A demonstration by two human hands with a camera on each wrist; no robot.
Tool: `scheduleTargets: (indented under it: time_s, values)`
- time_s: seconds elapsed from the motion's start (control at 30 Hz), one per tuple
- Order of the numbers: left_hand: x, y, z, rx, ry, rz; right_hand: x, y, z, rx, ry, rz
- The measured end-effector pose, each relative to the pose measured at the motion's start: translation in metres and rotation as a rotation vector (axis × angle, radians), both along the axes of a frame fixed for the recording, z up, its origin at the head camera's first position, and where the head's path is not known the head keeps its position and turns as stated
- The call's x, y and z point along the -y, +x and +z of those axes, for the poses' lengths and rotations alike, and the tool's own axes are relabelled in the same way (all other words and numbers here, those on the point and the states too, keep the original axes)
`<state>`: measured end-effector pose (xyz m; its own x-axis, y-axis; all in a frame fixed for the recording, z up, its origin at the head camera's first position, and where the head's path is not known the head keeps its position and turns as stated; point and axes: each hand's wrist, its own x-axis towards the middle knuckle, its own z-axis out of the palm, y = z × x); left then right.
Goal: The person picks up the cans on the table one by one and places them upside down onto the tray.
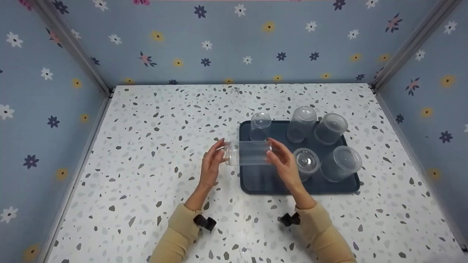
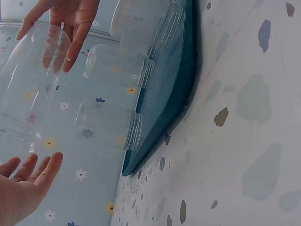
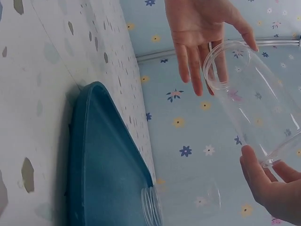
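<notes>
A clear plastic jar [image 1: 251,153] lies sideways in the air between both hands, overlapping the tray's left edge in the head view. My left hand [image 1: 211,163] holds its threaded mouth end, thumb and fingers on opposite sides of the rim. At the closed base, my right hand [image 1: 286,164] grips with thumb and fingers. In the right wrist view the jar's open mouth [image 3: 214,70] shows beside the left fingers. Below and to the right is a dark blue tray [image 1: 256,184].
Several clear jars stand upside down on the tray: a slim one [image 1: 260,126] at back left, a tall one [image 1: 301,124], and wider ones [image 1: 331,128] at the right. Another jar [image 1: 306,161] stands close beside the right hand. Flowered panels [image 1: 234,44] enclose the speckled table [image 1: 146,146].
</notes>
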<state>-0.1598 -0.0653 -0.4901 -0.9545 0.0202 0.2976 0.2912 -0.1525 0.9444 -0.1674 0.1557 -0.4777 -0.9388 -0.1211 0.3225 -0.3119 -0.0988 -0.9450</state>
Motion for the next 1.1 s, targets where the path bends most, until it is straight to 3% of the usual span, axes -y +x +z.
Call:
scheduleTargets:
  time_s: [0.1, 0.23, 0.43, 0.5, 0.6, 0.8, 1.1]
  values:
    - [0.002, 0.002, 0.005, 0.016, -0.037, 0.040, -0.004, 0.000, 0.008, -0.015, 0.066, -0.017]
    - [0.007, -0.001, 0.002, 0.039, -0.108, 0.127, -0.004, 0.004, 0.025, -0.029, 0.173, -0.049]
    - [0.017, -0.013, -0.023, 0.081, -0.220, 0.209, -0.007, 0.005, 0.035, -0.091, 0.327, -0.072]
    - [0.021, -0.018, -0.032, 0.107, -0.246, 0.209, -0.010, 0.003, 0.034, -0.124, 0.358, -0.066]
    - [0.024, -0.020, -0.035, 0.136, -0.319, 0.202, -0.014, -0.003, 0.026, -0.152, 0.412, -0.063]
    - [0.031, -0.025, -0.032, 0.156, -0.444, 0.166, -0.020, -0.012, 0.017, -0.220, 0.604, -0.082]
    - [0.039, -0.035, -0.027, 0.150, -0.591, 0.099, -0.020, -0.016, 0.025, -0.298, 0.819, -0.031]
